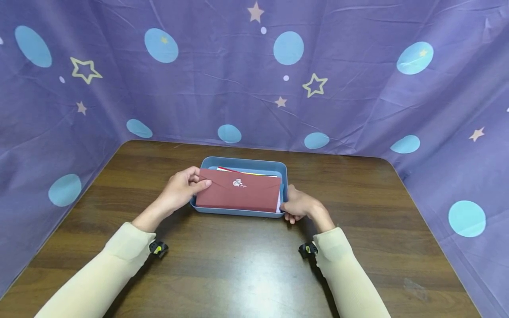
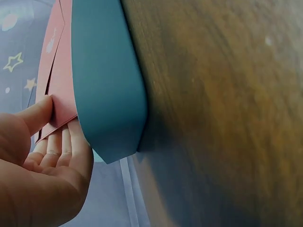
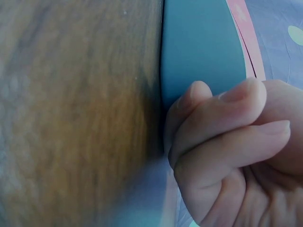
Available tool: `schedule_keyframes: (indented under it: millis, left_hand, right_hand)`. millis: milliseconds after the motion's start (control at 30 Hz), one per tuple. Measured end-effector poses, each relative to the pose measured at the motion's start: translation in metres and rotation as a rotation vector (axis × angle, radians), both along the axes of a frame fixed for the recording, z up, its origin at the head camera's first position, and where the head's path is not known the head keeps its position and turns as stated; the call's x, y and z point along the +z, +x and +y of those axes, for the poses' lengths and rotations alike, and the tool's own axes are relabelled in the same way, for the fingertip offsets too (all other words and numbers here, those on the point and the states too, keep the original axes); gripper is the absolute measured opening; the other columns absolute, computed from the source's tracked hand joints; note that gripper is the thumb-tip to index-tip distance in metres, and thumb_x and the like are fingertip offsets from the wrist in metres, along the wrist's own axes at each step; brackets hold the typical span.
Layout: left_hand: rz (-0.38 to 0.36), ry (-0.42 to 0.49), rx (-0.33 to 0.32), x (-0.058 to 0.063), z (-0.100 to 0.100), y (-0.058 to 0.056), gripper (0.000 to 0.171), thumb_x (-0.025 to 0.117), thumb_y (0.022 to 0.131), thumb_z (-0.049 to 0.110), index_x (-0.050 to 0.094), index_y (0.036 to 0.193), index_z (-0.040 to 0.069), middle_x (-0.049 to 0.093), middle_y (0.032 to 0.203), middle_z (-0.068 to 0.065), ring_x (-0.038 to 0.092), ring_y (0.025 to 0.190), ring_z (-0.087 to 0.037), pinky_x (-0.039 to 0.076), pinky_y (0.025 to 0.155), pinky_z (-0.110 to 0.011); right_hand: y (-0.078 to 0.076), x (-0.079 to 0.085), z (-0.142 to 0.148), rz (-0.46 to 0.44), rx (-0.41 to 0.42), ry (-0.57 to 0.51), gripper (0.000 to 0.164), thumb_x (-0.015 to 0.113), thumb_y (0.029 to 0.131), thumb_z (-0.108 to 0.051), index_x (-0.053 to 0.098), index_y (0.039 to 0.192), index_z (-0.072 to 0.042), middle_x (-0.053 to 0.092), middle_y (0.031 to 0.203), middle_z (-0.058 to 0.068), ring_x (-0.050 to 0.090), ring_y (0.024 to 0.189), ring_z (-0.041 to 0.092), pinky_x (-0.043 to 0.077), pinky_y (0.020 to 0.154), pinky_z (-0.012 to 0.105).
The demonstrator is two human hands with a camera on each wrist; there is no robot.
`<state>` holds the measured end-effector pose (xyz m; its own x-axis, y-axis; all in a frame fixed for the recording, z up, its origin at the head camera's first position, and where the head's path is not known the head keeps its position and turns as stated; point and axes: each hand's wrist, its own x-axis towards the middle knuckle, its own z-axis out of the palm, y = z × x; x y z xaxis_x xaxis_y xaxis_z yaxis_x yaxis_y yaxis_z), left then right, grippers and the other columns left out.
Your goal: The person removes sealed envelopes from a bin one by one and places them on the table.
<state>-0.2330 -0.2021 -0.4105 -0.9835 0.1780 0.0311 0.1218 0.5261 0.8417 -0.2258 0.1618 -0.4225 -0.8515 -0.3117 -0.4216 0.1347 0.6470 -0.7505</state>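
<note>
A dark red envelope (image 1: pixel 238 192) with a small white flower print leans in a shallow blue tray (image 1: pixel 238 214). My left hand (image 1: pixel 182 189) pinches the envelope's left end, thumb on the front and fingers behind, as the left wrist view shows at the tray's corner (image 2: pixel 111 137). At the tray's right end, my right hand (image 1: pixel 299 204) grips the rim, its thumb over the edge and the other fingers curled outside against the wall (image 3: pixel 203 47). Behind the red envelope, edges of other paper pieces (image 1: pixel 228 169) in red, white and yellow show; most of them is hidden.
The tray stands on a brown wooden table (image 1: pixel 222 260), towards its far edge. A purple curtain (image 1: pixel 222 97) with stars and blue dots encloses the back and both sides. A small black device sits at each wrist.
</note>
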Motion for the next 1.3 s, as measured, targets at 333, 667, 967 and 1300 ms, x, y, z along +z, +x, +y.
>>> schedule_keyframes:
  millis: [333,667,967,1300]
  left_hand:
    - [-0.062,0.158,-0.005,0.015,-0.011,-0.007,0.033,0.071,0.104,0.020,0.061,0.122,-0.006,0.073,0.094,-0.001,0.068,0.083,-0.006,0.057,0.075,-0.022]
    - [-0.071,0.220,0.045,0.047,-0.046,-0.029,0.026,0.068,0.106,0.023,0.062,0.119,0.001,0.071,0.086,0.016,0.064,0.082,-0.001,0.054,0.073,-0.020]
    - [-0.115,0.300,0.091,0.077,-0.102,-0.057,0.012,0.062,0.109,0.028,0.065,0.106,0.017,0.073,0.091,0.016,0.067,0.084,-0.001,0.056,0.072,-0.020]
    - [-0.125,0.205,0.179,0.080,-0.162,-0.079,0.016,0.056,0.111,0.033,0.064,0.100,0.025,0.066,0.086,0.018,0.064,0.079,0.001,0.057,0.067,-0.022]
  right_hand:
    - [-0.001,0.000,0.000,-0.002,0.003,0.027,0.043,0.057,0.100,-0.001,0.031,0.133,0.008,0.060,0.064,0.008,0.055,0.045,0.012,0.046,0.044,0.023]
    - [-0.001,0.000,0.000,0.007,-0.004,0.038,0.037,0.058,0.100,-0.001,0.035,0.129,0.006,0.062,0.065,0.008,0.055,0.045,0.012,0.046,0.043,0.023]
    - [-0.002,-0.001,0.000,0.005,0.006,0.039,0.039,0.058,0.100,0.000,0.034,0.130,0.007,0.062,0.065,0.008,0.055,0.046,0.012,0.046,0.045,0.023]
    - [-0.001,0.002,0.000,0.001,0.007,0.045,0.044,0.059,0.101,-0.002,0.032,0.134,0.008,0.062,0.066,0.009,0.056,0.048,0.013,0.047,0.046,0.024]
